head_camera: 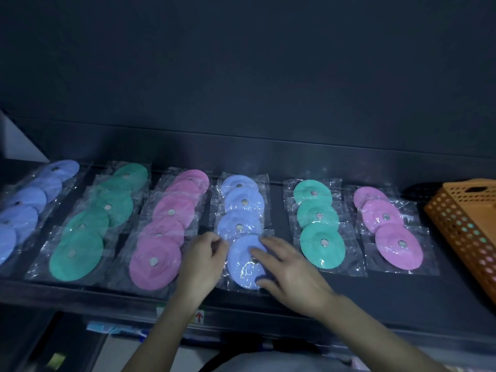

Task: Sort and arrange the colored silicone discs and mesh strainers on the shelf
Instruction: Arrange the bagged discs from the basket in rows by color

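Observation:
Wrapped silicone discs lie in colour rows on a dark shelf: blue, green, pink, a middle blue row, a shorter green row and a shorter pink row. The front blue disc of the middle row sits between my hands. My right hand rests on it with fingers spread flat, the thumb at its near edge. My left hand is curled at its left side and seems to pinch the clear wrapper's edge. No mesh strainers are in view.
An orange perforated basket stands at the shelf's right end, with pale discs showing through its holes. A dark back wall rises behind the rows. Below the shelf's front lip are a label with a red arrow and blurred packages.

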`<state>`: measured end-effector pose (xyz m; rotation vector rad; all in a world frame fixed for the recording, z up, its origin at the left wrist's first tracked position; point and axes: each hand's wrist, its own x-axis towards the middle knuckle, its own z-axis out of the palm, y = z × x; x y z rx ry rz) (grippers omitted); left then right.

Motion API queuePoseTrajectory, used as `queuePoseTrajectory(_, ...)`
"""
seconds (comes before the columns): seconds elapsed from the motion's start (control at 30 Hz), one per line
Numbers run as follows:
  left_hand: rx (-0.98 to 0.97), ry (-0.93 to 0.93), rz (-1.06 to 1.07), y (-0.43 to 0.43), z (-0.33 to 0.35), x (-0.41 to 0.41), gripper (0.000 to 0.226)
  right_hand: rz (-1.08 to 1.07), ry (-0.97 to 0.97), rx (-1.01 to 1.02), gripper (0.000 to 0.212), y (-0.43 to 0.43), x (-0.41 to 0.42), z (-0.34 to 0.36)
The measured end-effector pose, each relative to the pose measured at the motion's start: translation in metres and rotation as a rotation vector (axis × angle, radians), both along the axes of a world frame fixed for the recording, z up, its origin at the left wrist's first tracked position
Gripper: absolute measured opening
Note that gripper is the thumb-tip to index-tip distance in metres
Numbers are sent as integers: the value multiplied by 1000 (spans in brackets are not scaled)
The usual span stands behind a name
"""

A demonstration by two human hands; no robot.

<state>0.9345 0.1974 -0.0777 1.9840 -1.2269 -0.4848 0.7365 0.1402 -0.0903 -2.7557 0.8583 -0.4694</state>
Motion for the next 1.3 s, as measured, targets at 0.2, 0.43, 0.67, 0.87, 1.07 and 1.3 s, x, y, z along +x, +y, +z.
queuePoseTrajectory(0.2,112,5,-13,-14,6,5,27,-6,112,-130,72,-8,13,-6)
queuePoseTrajectory(0.43,65,1,-23,-15,10,9,26,170,76,-216,52,5,9,-14)
queuePoseTrajectory(0.67,-64,-16,-64,-25,10,9,30,53,95,-129,53,6,16,-9)
queuePoseTrajectory(0.87,7,133,-144,-48,1,11,42,-13,199,-167,60,0,10,-13)
queuePoseTrajectory(1.07,-1,217,-132,-58,-5,8,42,-35,193,-151,62,3,13,-17)
queuePoseTrajectory(1.3,3,173,-146,-67,-5,14,26,-44,194,-142,62,1,11,-16)
